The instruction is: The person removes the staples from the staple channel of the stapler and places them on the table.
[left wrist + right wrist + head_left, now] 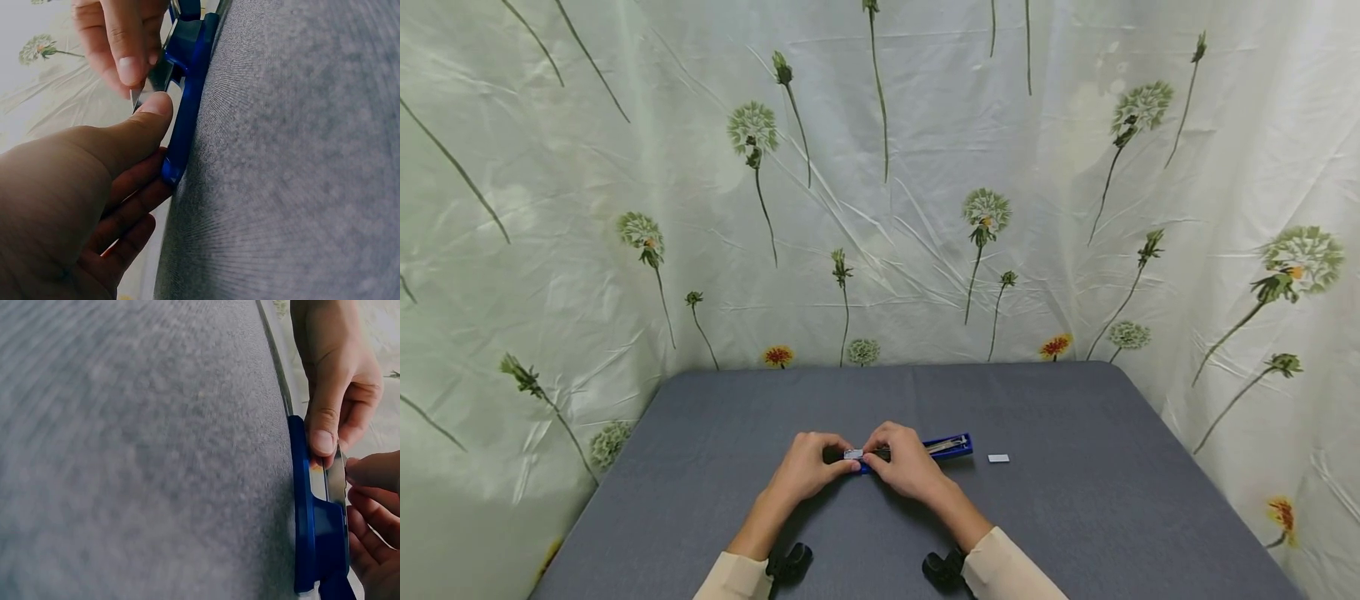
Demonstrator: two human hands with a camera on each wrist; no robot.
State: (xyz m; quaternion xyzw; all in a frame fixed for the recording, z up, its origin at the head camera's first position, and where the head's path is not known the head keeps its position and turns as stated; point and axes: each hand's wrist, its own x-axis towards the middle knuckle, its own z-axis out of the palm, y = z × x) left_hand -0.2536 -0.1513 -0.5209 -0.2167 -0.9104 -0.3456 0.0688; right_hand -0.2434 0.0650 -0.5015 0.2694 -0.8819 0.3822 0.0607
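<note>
A blue stapler (961, 450) lies on the table with its top arm folded back to the right, its metal magazine (336, 481) exposed above the blue base (190, 106). My left hand (805, 468) grips the front end of the magazine, the thumb on the near side and fingers on the far side. Over the magazine, my right hand (904, 462) has its thumb and forefinger at a small silver staple strip (853, 454). This strip sits between the fingertips of both hands, partly hidden by them.
A second small light strip (998, 458) lies on the grey table (1075, 517), right of the stapler. Behind the table's far edge hangs a pale curtain (917, 250) with dandelion prints. Dark wrist-worn mounts (943, 569) sit below the wrists.
</note>
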